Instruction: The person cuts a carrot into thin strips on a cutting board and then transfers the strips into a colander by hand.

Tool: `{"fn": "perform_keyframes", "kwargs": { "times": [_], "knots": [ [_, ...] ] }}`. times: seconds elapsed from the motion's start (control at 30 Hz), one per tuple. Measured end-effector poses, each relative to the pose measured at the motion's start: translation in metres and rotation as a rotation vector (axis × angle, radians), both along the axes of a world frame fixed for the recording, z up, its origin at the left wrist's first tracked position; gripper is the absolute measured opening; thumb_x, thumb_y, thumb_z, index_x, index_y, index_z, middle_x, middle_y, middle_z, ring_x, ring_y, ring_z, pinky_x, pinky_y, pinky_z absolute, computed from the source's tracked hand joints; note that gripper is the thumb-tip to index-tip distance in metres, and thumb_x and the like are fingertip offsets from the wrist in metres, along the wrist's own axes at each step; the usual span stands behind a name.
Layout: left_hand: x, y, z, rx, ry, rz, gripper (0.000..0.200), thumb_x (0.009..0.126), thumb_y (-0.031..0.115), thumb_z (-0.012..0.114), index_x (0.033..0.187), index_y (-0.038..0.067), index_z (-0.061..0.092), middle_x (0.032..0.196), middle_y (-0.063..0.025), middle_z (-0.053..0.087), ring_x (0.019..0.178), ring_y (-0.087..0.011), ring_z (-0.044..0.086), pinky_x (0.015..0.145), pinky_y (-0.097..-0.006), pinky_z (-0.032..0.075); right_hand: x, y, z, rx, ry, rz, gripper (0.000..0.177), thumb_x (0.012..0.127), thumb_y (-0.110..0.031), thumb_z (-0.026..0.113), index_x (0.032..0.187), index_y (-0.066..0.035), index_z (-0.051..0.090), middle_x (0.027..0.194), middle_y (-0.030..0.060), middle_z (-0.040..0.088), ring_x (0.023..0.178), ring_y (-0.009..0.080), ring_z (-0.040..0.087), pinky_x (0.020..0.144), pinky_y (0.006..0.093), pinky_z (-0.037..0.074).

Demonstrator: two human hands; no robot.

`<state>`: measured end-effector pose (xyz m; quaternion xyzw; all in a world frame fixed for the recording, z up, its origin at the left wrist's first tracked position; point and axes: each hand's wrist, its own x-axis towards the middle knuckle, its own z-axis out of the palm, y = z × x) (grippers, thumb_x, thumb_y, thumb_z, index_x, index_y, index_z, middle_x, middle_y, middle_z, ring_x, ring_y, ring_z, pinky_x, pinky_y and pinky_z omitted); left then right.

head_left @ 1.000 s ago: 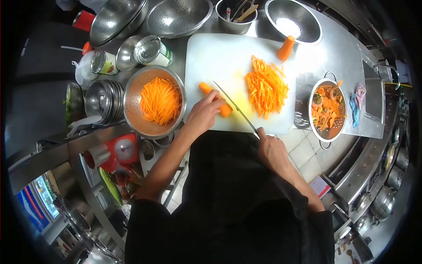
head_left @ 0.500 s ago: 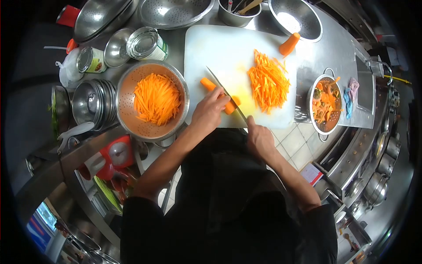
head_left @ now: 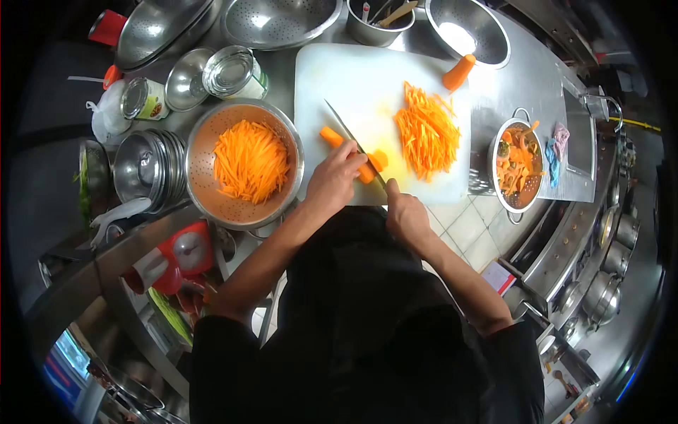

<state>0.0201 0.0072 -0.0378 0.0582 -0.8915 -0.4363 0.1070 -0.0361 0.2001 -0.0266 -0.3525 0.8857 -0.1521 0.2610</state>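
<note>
A carrot point(head_left: 330, 136) lies slantwise near the front of the white cutting board point(head_left: 328, 71). My left hand point(head_left: 335, 175) is closed over its middle, holding it down. In my right hand point(head_left: 409, 215) is the handle of a kitchen knife point(head_left: 342, 121). Its blade points up and left, crossing the carrot beside my left fingers. Next to the blade, a few cut carrot slices point(head_left: 380, 159) rest on the board. A heap of carrot strips point(head_left: 427, 134) covers the board's right side. Above it lies a thick carrot piece point(head_left: 459, 73).
Left of the board stands a colander point(head_left: 200, 159) holding more carrot strips. A smaller colander point(head_left: 519, 201) with vegetable trimmings is at the right. Cans point(head_left: 233, 73), stacked bowls point(head_left: 141, 169) and a utensil pot point(head_left: 380, 33) surround the board. A sink point(head_left: 580, 134) is farther right.
The right hand and knife have shifted slightly left and up, with the handle nearer the carrot. The left hand keeps its hold. The whole view has moved a little.
</note>
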Motion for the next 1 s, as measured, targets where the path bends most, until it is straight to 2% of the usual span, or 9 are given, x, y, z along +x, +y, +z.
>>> {"fn": "perform_keyframes", "kwargs": {
  "times": [0.1,0.27,0.37,0.5,0.57,0.77,0.9,0.97,1.0],
  "knots": [
    [0.005,0.001,0.0,0.013,-0.025,0.008,0.028,0.074,-0.01,0.061,0.1,0.001,0.06,0.107,-0.0112,0.053,0.094,-0.033,0.06,0.075,-0.0408,0.05,0.001,-0.003,0.002,-0.032,0.049,-0.013,0.02,0.081,-0.002,0.048,0.1,0.001,0.042,0.063,0.027,0.059,0.062,0.0469,0.059,0.059,0.0557,0.046],
    [0.003,0.002,0.0,-0.046,-0.056,0.033,0.028,0.074,-0.01,0.061,0.1,0.001,0.059,0.109,-0.0115,0.054,0.096,-0.034,0.06,0.077,-0.0414,0.05,0.01,0.008,0.072,0.098,-0.03,-0.02,0.021,0.081,-0.004,0.047,0.101,0.002,0.041,0.063,0.0287,0.058,0.062,0.0477,0.059,0.06,0.0572,0.045],
    [0.001,0.001,-0.001,-0.022,-0.009,0.039,0.028,0.074,-0.01,0.061,0.1,0.001,0.059,0.11,-0.0114,0.054,0.097,-0.0341,0.059,0.078,-0.0415,0.049,0.013,0.014,0.061,0.089,-0.048,-0.016,0.02,0.082,-0.003,0.046,0.101,0.002,0.041,0.064,0.0287,0.059,0.063,0.0476,0.059,0.061,0.0571,0.045],
    [0.002,0.003,-0.001,0.026,0.002,0.033,0.028,0.074,-0.009,0.061,0.1,0.001,0.059,0.109,-0.0113,0.054,0.099,-0.0336,0.058,0.079,-0.0414,0.049,0.003,-0.008,-0.002,0.069,-0.001,-0.039,0.025,0.079,-0.001,0.05,0.102,0.002,0.041,0.064,0.0267,0.06,0.064,0.0464,0.061,0.061,0.0554,0.048],
    [0.003,0.0,-0.003,0.023,0.001,0.03,0.028,0.073,-0.009,0.062,0.1,0.001,0.059,0.109,-0.0115,0.054,0.1,-0.0337,0.058,0.079,-0.0415,0.049,-0.001,-0.015,-0.007,0.034,-0.012,-0.043,0.02,0.082,-0.001,0.045,0.101,0.003,0.041,0.066,0.0289,0.059,0.066,0.0472,0.06,0.061,0.0569,0.046],
    [0.004,0.002,-0.007,-0.014,-0.011,0.038,0.028,0.073,-0.009,0.062,0.1,0.0,0.058,0.108,-0.012,0.054,0.098,-0.0344,0.058,0.079,-0.0412,0.049,0.009,-0.004,0.073,0.183,-0.047,-0.013,0.03,0.077,0.001,0.051,0.105,0.001,0.04,0.067,0.0262,0.061,0.065,0.0447,0.062,0.06,0.054,0.049],
    [0.002,0.001,-0.006,0.019,0.025,0.045,0.028,0.074,-0.008,0.062,0.101,0.0,0.058,0.108,-0.0123,0.054,0.097,-0.0349,0.058,0.079,-0.041,0.049,0.012,-0.004,0.028,0.142,-0.009,-0.014,0.032,0.076,0.001,0.051,0.106,0.002,0.041,0.066,0.0262,0.061,0.064,0.0441,0.062,0.06,0.0534,0.049],
    [0.005,0.001,-0.005,0.047,0.018,0.034,0.028,0.074,-0.008,0.062,0.101,0.0,0.058,0.108,-0.0126,0.054,0.097,-0.0353,0.058,0.079,-0.0411,0.05,0.006,-0.018,-0.007,-0.016,0.005,-0.051,0.021,0.082,-0.002,0.047,0.102,0.002,0.041,0.065,0.0293,0.059,0.064,0.0481,0.06,0.061,0.056,0.047],
    [0.003,0.0,-0.004,0.055,0.005,0.033,0.029,0.074,-0.008,0.063,0.101,0.0,0.058,0.11,-0.0127,0.054,0.098,-0.0354,0.058,0.08,-0.0411,0.05,0.005,-0.024,-0.003,0.01,0.021,-0.048,0.02,0.083,-0.002,0.046,0.101,0.002,0.041,0.066,0.0295,0.06,0.065,0.0482,0.06,0.061,0.0561,0.047]
  ]
}}
